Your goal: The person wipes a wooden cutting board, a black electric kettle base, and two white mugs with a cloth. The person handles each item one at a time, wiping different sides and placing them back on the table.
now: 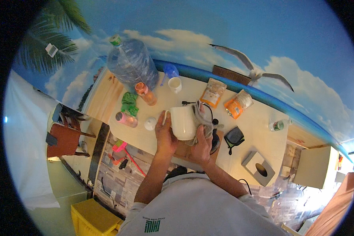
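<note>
A white jug (pixel 183 123) with a looped handle is held up over the near edge of the table. My left hand (pixel 166 133) is closed on its left side, by the handle. My right hand (pixel 201 144) is closed on a crumpled grey cloth (pixel 201 114), which lies against the jug's right side. A round white lid (pixel 150 123) rests on the table just left of my left hand. Behind my right hand, a brown board (pixel 183 150) and a dark object (pixel 215 141) are partly hidden. A black plug and cord (pixel 188 103) lie beyond the jug.
On the white table (pixel 255 122) stand a large water bottle (pixel 133 63), white cup (pixel 175 84), orange-capped bottle (pixel 146 94), pink bottle (pixel 126 119), green cloth (pixel 129 104), two pouches (pixel 213 93), black case (pixel 235 136), tissue box (pixel 259 168) and small bottle (pixel 278 126).
</note>
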A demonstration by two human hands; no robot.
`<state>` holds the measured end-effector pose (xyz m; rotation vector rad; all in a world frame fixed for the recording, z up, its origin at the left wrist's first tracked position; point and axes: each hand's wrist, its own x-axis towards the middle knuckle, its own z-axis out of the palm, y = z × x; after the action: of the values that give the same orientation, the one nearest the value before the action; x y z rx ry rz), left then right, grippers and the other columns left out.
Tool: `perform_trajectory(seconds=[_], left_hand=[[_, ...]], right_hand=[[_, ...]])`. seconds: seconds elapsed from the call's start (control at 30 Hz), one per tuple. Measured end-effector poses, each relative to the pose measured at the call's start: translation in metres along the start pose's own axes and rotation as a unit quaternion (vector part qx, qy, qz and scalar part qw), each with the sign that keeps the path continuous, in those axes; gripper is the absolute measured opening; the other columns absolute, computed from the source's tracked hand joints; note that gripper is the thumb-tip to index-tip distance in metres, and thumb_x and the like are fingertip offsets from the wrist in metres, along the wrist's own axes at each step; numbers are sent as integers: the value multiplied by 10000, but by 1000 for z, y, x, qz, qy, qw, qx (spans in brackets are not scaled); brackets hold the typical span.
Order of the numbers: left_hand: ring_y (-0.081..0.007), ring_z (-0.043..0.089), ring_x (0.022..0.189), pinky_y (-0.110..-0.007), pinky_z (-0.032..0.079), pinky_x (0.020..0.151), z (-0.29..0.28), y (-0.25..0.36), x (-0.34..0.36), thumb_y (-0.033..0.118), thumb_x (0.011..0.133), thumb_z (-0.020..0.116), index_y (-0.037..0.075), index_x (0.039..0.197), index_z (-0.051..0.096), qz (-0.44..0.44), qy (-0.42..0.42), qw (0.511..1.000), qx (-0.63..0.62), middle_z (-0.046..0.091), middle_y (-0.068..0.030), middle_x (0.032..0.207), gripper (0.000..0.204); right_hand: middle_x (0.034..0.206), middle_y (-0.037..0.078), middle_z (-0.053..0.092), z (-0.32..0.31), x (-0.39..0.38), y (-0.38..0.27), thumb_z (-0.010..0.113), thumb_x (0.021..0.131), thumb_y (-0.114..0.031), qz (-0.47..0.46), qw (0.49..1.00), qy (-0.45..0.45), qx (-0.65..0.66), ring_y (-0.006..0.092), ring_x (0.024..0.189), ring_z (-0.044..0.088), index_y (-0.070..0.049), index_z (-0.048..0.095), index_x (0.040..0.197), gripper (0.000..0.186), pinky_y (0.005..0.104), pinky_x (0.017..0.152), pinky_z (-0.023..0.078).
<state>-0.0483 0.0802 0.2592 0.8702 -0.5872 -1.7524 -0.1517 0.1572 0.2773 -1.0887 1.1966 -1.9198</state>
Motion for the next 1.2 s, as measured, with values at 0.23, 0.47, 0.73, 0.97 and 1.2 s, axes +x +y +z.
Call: perform_trajectory(seconds=[0.23,0.47,0.73,0.97,1.2], left_hand=[[-181,598,1170,-340,518,963,18,12,-19,402,1063,517,51,1356,519,19,-64,997,-26,616,-75,1245,457],[-216,670,883,-351,568,792,0,5,3,419,1014,583,67,1150,613,-23,-24,999,-38,664,-80,1005,379],[-184,620,1106,-344,531,937,9,-11,-8,323,1058,540,55,1286,579,17,-15,999,-44,632,-66,1196,354],[-227,646,1077,-374,536,939,4,18,1,514,1033,509,60,1267,586,-81,-76,985,-129,653,-92,1181,516],[-219,633,1132,-400,506,1008,15,4,-9,498,1050,465,62,1314,550,-37,-50,992,-112,646,-78,1228,516]], right_hand=[[1668,156,227,8,8,-7,614,935,-78,-51,994,-77,-50,406,1522,232,-69,423,1530,625,499,1217,269],[1653,212,224,-8,-18,-12,702,813,-90,-163,884,-223,-376,556,1502,148,-108,538,1457,665,641,1190,236],[1638,186,260,-1,60,-8,564,952,-71,-82,942,-204,-255,475,1497,236,13,509,1438,496,549,1224,214],[1677,204,152,3,-5,-9,616,898,-36,-115,931,-204,-280,526,1519,126,-32,413,1534,668,569,1221,197],[1667,208,176,10,22,-2,518,1035,-104,44,985,-151,64,419,1512,261,-92,126,1620,704,455,1223,233]])
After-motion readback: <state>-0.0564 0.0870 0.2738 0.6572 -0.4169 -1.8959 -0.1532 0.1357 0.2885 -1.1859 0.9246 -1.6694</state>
